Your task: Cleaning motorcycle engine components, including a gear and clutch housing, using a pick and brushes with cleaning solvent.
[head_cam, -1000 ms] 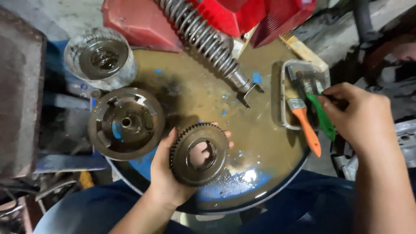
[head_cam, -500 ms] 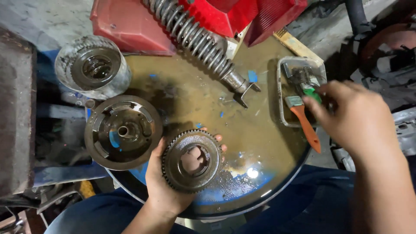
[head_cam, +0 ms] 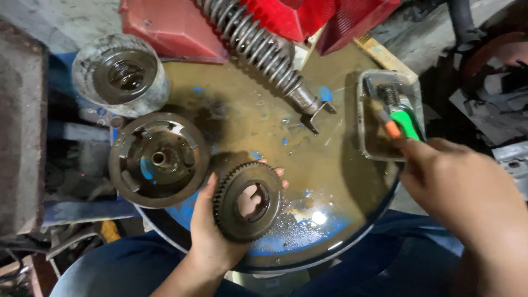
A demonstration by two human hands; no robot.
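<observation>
At far left a round metal housing (head_cam: 121,77) is sitting by the rim of the drum top (head_cam: 330,181), a greasy, wet, tan-and-blue round surface that is serving as the bench. Just near of the housing, a dark hub (head_cam: 158,159) with a central boss is lying flat, overhanging the drum's left edge. At near centre the left hand (head_cam: 212,236) is cradling the gear (head_cam: 247,201) from below, palm under its body, thumb along the left rim and fingertips curling past the right rim, so that the toothed ring is being held just above the drum top, tilted toward the camera. The gear is looking like solid steel, hence heavy and rigid, and its oily film is likely making it slippery; the toothed rim and the open centre bore are offering the surest holds. Beyond it a coil-spring shock absorber (head_cam: 258,47) is lying diagonally, its forked end resting on the drum. At far right a clear tray (head_cam: 366,99) is holding dark liquid, and the right hand (head_cam: 456,181) is closing on the brush (head_cam: 391,127), orange at the ferrule with a green handle, its bristles dipping into the tray.
</observation>
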